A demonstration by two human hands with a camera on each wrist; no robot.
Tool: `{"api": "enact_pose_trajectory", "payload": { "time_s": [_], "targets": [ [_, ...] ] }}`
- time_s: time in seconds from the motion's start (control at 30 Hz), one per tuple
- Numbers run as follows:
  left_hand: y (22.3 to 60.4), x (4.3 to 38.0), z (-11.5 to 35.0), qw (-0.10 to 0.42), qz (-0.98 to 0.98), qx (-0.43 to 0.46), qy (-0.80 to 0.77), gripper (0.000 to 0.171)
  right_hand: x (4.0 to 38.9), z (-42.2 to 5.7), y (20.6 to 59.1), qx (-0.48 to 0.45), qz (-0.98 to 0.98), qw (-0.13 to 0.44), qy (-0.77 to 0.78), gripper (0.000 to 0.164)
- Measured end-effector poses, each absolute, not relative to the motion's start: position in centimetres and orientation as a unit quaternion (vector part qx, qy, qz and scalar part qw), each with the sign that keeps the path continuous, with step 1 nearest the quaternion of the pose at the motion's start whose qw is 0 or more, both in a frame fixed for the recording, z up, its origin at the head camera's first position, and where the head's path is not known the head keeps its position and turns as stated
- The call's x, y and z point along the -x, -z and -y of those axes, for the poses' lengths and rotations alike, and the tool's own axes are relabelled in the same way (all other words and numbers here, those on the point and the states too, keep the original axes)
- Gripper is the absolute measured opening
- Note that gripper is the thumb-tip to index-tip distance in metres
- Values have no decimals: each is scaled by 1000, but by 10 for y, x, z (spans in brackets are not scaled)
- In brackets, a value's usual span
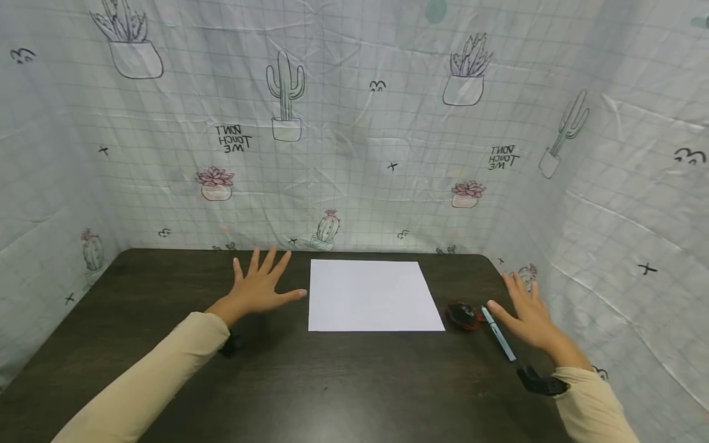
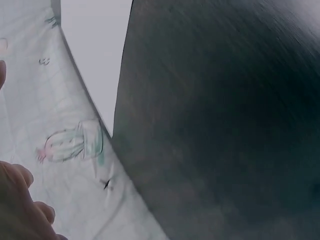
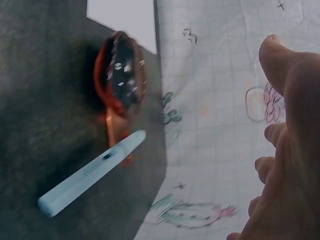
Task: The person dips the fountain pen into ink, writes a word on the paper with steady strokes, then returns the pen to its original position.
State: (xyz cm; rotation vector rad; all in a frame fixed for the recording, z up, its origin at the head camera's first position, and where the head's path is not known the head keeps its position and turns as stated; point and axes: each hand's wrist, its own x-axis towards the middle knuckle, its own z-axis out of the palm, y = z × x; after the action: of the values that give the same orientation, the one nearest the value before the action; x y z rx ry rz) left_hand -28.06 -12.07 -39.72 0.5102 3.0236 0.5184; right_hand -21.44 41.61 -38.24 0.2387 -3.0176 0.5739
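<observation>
A blank white sheet of paper lies on the dark table. To its left, my left hand is held with fingers spread and thumb toward the paper's left edge, nothing in it. My right hand, likewise spread and holding nothing, is at the right side. Its thumb is close to the tip of a light blue pen. Between paper and pen is a small item with a dark, shiny oval head, an orange-red rim and a handle. In the right wrist view the pen crosses over that handle.
The dark wooden table stretches in front of me. A white cloth printed with cacti hangs behind its far edge and along both sides. Black wrist gear sits at my right cuff.
</observation>
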Motion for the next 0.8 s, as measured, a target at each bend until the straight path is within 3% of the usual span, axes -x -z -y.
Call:
{"api": "enact_pose_trajectory", "payload": {
  "time_s": [0.8],
  "targets": [
    [453,299,53,130,-961,-189,-156,98,187,-441,447,-32,962,17,-272,78]
  ]
}}
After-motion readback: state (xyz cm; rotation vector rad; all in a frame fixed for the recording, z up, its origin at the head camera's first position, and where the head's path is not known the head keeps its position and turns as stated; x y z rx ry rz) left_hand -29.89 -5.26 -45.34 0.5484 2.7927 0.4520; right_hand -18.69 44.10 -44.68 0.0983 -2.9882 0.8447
